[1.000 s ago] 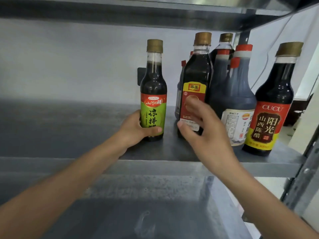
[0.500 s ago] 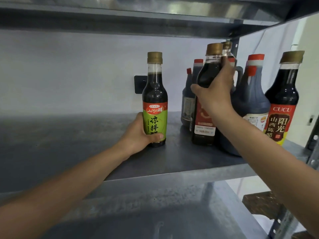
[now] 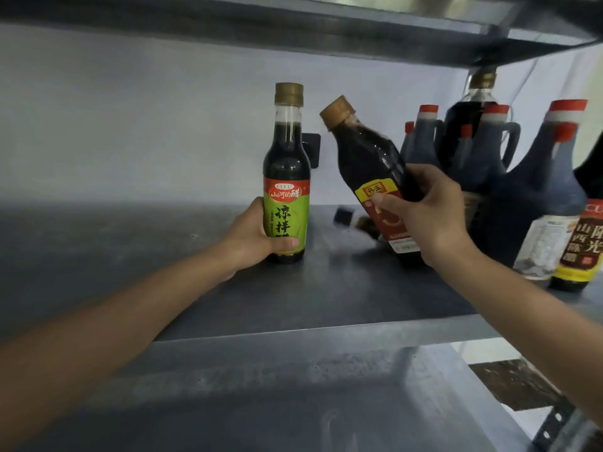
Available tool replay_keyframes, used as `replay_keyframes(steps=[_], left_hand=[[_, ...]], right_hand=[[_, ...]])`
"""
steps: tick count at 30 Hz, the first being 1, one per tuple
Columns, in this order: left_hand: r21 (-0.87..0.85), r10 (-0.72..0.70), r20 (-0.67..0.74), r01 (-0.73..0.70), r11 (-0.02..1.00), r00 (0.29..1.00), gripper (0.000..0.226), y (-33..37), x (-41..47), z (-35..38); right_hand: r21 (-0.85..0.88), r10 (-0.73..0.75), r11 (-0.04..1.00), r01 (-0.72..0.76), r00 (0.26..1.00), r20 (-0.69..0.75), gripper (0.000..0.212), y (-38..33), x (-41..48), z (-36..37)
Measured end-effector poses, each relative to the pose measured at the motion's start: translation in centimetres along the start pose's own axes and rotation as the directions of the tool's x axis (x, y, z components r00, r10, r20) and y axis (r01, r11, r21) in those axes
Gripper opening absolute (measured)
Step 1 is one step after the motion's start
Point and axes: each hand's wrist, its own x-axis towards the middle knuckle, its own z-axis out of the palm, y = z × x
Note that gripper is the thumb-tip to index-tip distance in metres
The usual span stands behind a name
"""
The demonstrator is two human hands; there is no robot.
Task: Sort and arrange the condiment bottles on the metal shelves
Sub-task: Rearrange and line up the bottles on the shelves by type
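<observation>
- Grey metal shelf [image 3: 163, 256] is carrying every bottle here.
- Left hand [image 3: 251, 236] is gripping the green-label bottle [image 3: 287, 177], fingers [image 3: 285, 243] clamped round its lower label; it is standing upright on the shelf.
- Right hand [image 3: 430, 213] is holding the red-label bottle [image 3: 368, 164] just beside it, fingers [image 3: 424, 177] clamped round its middle, cap leaning left.
- Red-capped jugs [image 3: 538, 197] are crowding the shelf's right end.

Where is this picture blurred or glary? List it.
Head view: motion blur smears the tilted red-label bottle in the right hand and the white-label jug; the green-label bottle in the left hand is sharp; glare streaks the upper shelf; the wide-angle lens bows shelf edges.
</observation>
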Motion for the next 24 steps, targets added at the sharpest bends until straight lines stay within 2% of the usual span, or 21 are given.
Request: replay_keyframes(steps=[2,6,12,14,16,18,20,24], left_hand=[[-0.013,-0.001,0.005,0.001,1.000,1.000,0.080,-0.5,0.1,-1.0],[-0.043,-0.008,0.034,0.009,0.999,0.999,0.072,-1.0,0.1,-2.4],[-0.060,0.000,0.082,0.005,0.998,0.997,0.068,-1.2,-0.6,-4.2],[-0.071,0.003,0.085,0.003,0.997,0.996,0.067,-1.4,-1.0,-5.0],[-0.068,0.002,0.077,0.003,0.998,0.997,0.066,-1.7,-1.4,-6.0],[-0.054,-0.001,0.066,0.005,0.999,0.998,0.064,-2.0,-1.9,-6.9],[-0.045,-0.007,0.057,0.009,0.999,0.998,0.064,-2.3,-2.2,-7.7],[-0.026,-0.011,0.040,0.012,1.000,0.999,0.068,-2.7,-2.4,-8.1]], right_hand=[[0.060,0.007,0.998,-0.008,1.000,0.012,0.042,-0.3,-0.4,0.6],[0.366,0.120,0.915,-0.168,0.981,0.151,0.036,-0.8,-0.7,2.2],[0.433,0.119,0.864,-0.255,0.941,0.317,0.045,-0.4,-0.7,4.6],[0.373,0.098,0.894,-0.247,0.922,0.374,0.054,-0.2,-0.2,4.0],[0.114,0.088,0.981,-0.158,0.883,0.461,0.066,0.3,-0.1,3.1],[-0.140,0.130,0.988,-0.066,0.842,0.523,0.064,1.2,-0.6,2.5],[-0.169,0.145,0.983,-0.066,0.848,0.510,0.055,1.6,-1.1,2.5],[-0.097,0.107,0.993,-0.066,0.845,0.523,0.050,1.0,-1.4,4.5]])
